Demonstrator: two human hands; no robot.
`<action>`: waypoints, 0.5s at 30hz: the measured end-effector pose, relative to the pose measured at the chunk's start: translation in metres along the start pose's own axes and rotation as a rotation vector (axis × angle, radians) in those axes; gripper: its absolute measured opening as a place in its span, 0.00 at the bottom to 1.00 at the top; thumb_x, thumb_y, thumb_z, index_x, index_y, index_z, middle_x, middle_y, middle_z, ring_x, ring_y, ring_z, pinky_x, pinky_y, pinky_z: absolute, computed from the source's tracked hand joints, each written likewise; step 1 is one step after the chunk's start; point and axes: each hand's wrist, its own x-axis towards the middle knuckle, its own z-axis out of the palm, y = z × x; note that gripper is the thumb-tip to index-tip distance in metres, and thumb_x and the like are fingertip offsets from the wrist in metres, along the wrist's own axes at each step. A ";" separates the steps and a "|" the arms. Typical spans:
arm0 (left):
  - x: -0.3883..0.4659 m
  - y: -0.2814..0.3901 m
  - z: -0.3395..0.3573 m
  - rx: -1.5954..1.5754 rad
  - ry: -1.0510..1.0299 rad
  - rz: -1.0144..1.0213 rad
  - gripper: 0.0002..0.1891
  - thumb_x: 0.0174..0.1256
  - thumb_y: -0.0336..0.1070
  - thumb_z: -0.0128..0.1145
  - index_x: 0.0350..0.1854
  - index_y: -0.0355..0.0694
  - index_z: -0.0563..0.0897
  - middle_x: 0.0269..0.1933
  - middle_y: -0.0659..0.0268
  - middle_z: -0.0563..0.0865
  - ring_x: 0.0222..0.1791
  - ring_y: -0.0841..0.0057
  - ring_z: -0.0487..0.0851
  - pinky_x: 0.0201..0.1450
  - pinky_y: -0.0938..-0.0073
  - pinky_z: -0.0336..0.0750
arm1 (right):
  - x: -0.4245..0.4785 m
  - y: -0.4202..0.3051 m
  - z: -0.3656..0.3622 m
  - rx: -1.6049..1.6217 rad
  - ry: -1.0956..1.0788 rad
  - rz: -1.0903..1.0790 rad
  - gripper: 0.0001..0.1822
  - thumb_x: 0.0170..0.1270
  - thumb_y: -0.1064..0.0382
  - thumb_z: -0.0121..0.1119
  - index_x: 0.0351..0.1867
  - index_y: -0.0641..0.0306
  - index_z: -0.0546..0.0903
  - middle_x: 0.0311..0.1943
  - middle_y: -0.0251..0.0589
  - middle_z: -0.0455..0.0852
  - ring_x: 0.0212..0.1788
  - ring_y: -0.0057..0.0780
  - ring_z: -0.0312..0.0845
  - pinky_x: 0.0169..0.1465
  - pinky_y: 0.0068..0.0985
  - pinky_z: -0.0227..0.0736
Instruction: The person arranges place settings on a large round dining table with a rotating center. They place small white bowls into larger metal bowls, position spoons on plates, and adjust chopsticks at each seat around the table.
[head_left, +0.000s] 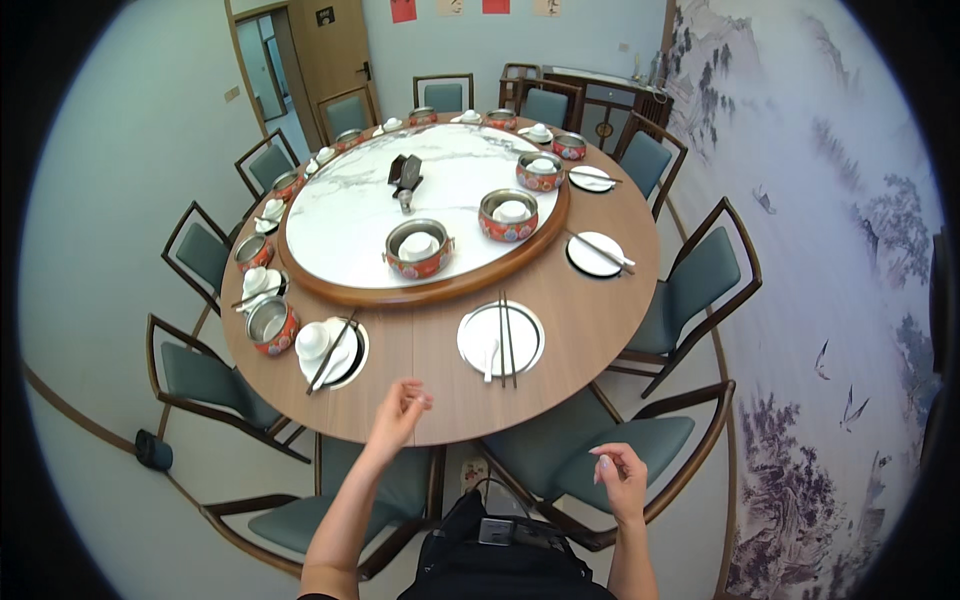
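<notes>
My left hand is over the near edge of the round wooden table, fingers loosely curled, holding nothing. My right hand hangs above a green chair seat, curled and empty. Nearest my left hand, at its upper left, is a white plate with a stacked bowl, a spoon and dark chopsticks. To its upper right lies another plate with a white spoon and chopsticks across it. On the marble turntable, a red patterned metal pot holds a white bowl.
Two more red pots with white bowls stand on the turntable, near a dark holder. A red pot is at the table's left. Green chairs press close to the near edge; others ring the table.
</notes>
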 end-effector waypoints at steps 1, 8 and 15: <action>0.025 -0.003 -0.009 -0.043 0.021 -0.043 0.14 0.62 0.31 0.43 0.49 0.34 0.63 0.40 0.58 0.76 0.38 0.75 0.77 0.41 0.78 0.72 | 0.007 0.003 -0.001 -0.010 0.010 -0.004 0.05 0.54 0.72 0.50 0.32 0.67 0.76 0.16 0.31 0.72 0.20 0.15 0.68 0.26 0.13 0.62; 0.208 -0.077 -0.076 -0.501 0.219 -0.558 0.27 0.60 0.44 0.49 0.57 0.41 0.52 0.50 0.51 0.62 0.48 0.57 0.70 0.43 0.58 0.74 | 0.055 0.007 0.012 -0.074 0.116 0.086 0.05 0.55 0.71 0.50 0.33 0.69 0.76 0.16 0.32 0.73 0.20 0.15 0.68 0.26 0.13 0.62; 0.339 -0.146 -0.111 -0.684 0.226 -0.685 0.40 0.54 0.47 0.54 0.62 0.54 0.40 0.60 0.43 0.46 0.56 0.46 0.58 0.44 0.48 0.71 | 0.104 0.012 0.043 -0.143 0.150 0.145 0.05 0.57 0.70 0.47 0.33 0.69 0.74 0.16 0.32 0.72 0.18 0.15 0.67 0.24 0.13 0.61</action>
